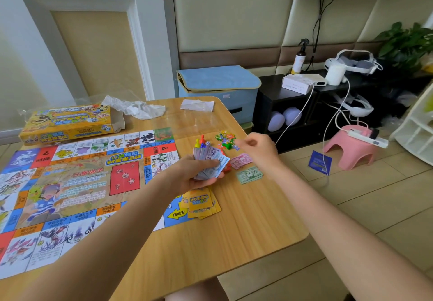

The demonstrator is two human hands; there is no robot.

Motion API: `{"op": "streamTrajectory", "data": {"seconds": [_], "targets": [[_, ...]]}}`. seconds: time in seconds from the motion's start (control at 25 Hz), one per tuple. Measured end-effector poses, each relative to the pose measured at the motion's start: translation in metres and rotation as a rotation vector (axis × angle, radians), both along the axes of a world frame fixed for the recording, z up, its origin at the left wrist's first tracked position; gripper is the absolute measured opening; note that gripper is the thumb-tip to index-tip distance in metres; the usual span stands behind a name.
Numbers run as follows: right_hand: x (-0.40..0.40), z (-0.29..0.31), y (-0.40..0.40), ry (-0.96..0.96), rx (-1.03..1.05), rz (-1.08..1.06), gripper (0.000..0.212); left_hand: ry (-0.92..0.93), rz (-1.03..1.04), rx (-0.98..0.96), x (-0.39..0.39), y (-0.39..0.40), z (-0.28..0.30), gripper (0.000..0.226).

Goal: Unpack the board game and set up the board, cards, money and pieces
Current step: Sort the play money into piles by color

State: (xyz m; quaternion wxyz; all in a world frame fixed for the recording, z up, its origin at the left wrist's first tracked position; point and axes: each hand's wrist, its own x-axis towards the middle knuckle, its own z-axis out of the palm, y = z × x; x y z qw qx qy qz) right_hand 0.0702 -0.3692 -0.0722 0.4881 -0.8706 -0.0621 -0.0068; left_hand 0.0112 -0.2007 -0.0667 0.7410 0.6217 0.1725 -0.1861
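Both bare forearms reach forward from the near edge of the view. The left hand (199, 171) lies palm up, fingers and thumb curled round a wad of paper notes (210, 162). The right hand (255, 148) hovers beyond it, fingers loosely curled, holding nothing

Game board (70, 195) runs off the frame's left edge; left hand (194, 174) hides part of the red notes (226, 168), apparently money.
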Motion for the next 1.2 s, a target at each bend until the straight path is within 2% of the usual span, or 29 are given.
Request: {"op": "streamTrajectory", "data": {"seconds": [0.08,0.12,0.28,0.36,0.6,0.72,0.84,0.92,1.0,1.04,1.12,1.2], "targets": [[-0.011,0.013,0.002,0.177,0.085,0.240,0.011,-0.015,-0.039,0.017,-0.002,-0.006,0.003,0.019],[-0.013,0.015,0.002,0.210,0.096,0.286,0.009,-0.024,-0.054,0.003,-0.003,-0.009,0.005,0.020],[-0.017,0.022,-0.007,0.180,0.137,0.248,0.011,-0.021,-0.039,-0.195,-0.008,-0.013,0.013,0.017],[-0.020,0.022,-0.016,0.193,0.127,0.217,0.009,-0.022,-0.006,-0.188,-0.011,-0.014,0.013,0.022],[-0.039,0.000,-0.050,0.251,-0.023,-0.017,0.010,-0.044,-0.063,0.013,-0.022,-0.012,0.009,0.022],[-0.048,-0.011,-0.051,0.203,-0.292,0.000,0.024,-0.065,-0.083,0.087,-0.027,-0.016,0.008,0.013],[-0.053,-0.007,-0.051,0.064,-0.463,-0.036,0.015,-0.063,-0.058,0.115,-0.029,-0.022,0.005,0.016],[-0.054,0.002,-0.049,0.004,-0.311,-0.024,0.014,-0.062,-0.086,0.131,-0.030,-0.024,0.005,0.018],[-0.057,0.013,-0.042,0.103,-0.016,0.129,0.021,-0.050,-0.130,0.148,-0.032,-0.026,0.006,0.017],[-0.058,0.016,-0.038,0.157,0.045,0.198,0.023,-0.048,-0.153,0.148,-0.034,-0.028,0.008,0.016],[-0.058,0.015,-0.033,0.203,0.035,0.258,0.025,-0.055,-0.164,0.094,-0.035,-0.030,0.011,0.010],[-0.055,0.013,-0.029,0.204,0.050,0.240,0.027,-0.043,-0.106,-0.045,-0.035,-0.030,0.015,0.006]]}}
